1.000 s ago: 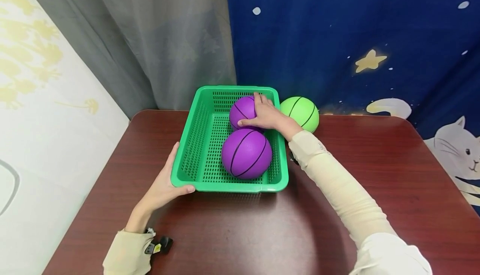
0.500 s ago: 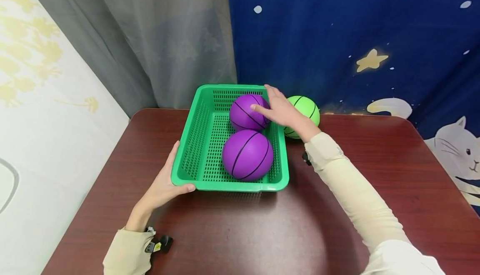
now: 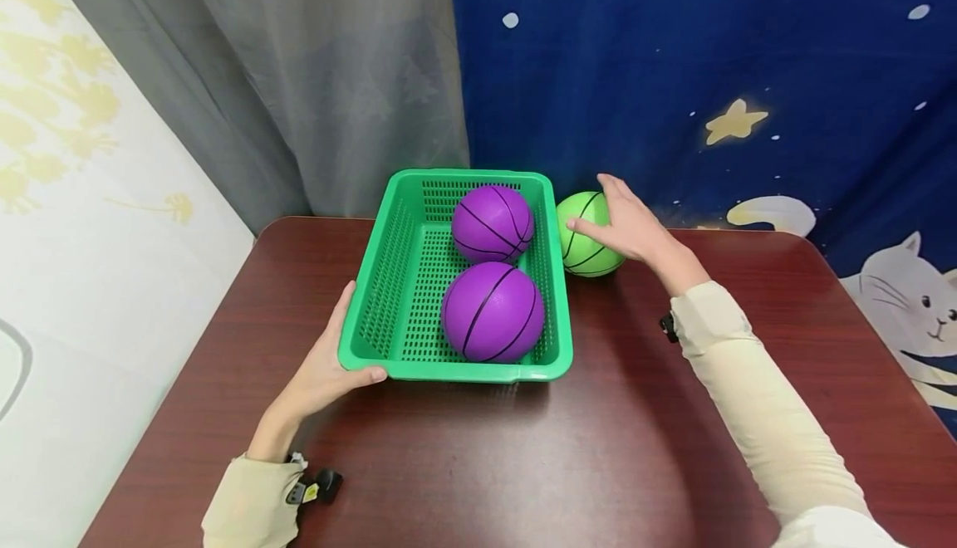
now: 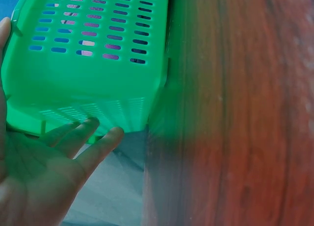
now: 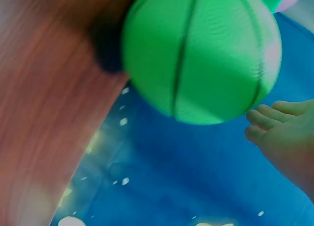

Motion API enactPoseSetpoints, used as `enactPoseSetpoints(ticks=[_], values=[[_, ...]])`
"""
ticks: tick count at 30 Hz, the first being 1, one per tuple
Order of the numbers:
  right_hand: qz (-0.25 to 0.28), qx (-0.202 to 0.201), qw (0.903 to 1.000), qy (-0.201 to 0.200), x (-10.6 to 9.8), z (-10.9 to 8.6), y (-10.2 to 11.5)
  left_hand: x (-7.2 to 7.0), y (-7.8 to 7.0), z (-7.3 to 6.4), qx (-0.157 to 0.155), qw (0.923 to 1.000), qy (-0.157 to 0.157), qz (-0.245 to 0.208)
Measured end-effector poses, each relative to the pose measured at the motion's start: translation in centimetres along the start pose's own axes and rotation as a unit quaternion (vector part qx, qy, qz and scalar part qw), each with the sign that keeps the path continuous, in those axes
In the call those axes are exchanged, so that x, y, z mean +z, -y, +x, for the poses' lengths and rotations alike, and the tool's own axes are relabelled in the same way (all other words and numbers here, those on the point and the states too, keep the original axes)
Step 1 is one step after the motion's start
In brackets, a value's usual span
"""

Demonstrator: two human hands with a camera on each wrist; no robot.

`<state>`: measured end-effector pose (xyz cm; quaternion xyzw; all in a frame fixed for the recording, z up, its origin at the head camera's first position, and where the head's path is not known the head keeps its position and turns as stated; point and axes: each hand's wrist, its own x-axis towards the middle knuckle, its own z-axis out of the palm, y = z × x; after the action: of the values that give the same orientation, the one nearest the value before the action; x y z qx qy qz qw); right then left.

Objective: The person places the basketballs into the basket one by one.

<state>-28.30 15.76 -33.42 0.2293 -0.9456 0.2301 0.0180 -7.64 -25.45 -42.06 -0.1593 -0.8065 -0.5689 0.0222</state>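
A green perforated plastic basket [image 3: 456,373] stands on the table, with two purple balls inside: one at the back [image 3: 493,224], one nearer the front [image 3: 492,312]. My left hand [image 3: 325,365] rests against the basket's front left corner, thumb along the front rim and fingers on the left side. In the left wrist view its fingers [image 4: 100,150] look straight, next to the side wall. Just outside the basket's right side is a light green ball [image 3: 586,241] with black lines. My right hand [image 3: 631,220] reaches over this ball's right side, thumb and fingers spread, overlapping it in the head view.
The dark red-brown table [image 3: 478,457] extends in front of the basket and to both sides. Grey [image 3: 336,75] and blue [image 3: 635,75] curtains hang right behind its back edge. A white patterned panel [image 3: 90,241] stands at the left.
My right hand has lifted off the purple ball at the back of the basket and moved right, out over the rim to the light green ball. The left hand stays at the basket's corner.
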Motion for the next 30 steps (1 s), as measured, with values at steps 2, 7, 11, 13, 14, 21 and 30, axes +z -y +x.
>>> enactPoseSetpoints(ticks=[2,7,11,13,14,21,30], values=[[-0.011,-0.004,0.9999,-0.001,0.4,-0.3,-0.6,0.0,0.0,0.0,-0.001,1.0,0.001,-0.002],[-0.038,-0.02,0.9989,-0.021,1.8,-0.7,-1.7,0.1,0.1,0.0,-0.002,1.0,0.002,0.001],[-0.049,-0.04,0.9968,-0.049,2.7,-0.7,-2.3,0.1,0.0,0.1,0.002,1.0,0.003,0.0],[-0.046,-0.046,0.9957,-0.065,3.0,-0.7,-2.5,0.1,0.0,0.2,0.004,1.0,0.005,-0.005],[-0.044,-0.047,0.9953,-0.073,3.1,-0.7,-2.6,0.1,0.0,0.2,0.004,1.0,0.006,-0.005],[-0.02,-0.041,0.9939,-0.101,3.6,-0.7,-3.2,-0.1,0.0,0.2,0.002,0.9999,0.006,-0.008],[-0.015,-0.028,0.993,-0.114,4.3,-0.9,-3.5,-0.1,0.2,0.1,-0.001,0.9998,0.004,-0.02]])
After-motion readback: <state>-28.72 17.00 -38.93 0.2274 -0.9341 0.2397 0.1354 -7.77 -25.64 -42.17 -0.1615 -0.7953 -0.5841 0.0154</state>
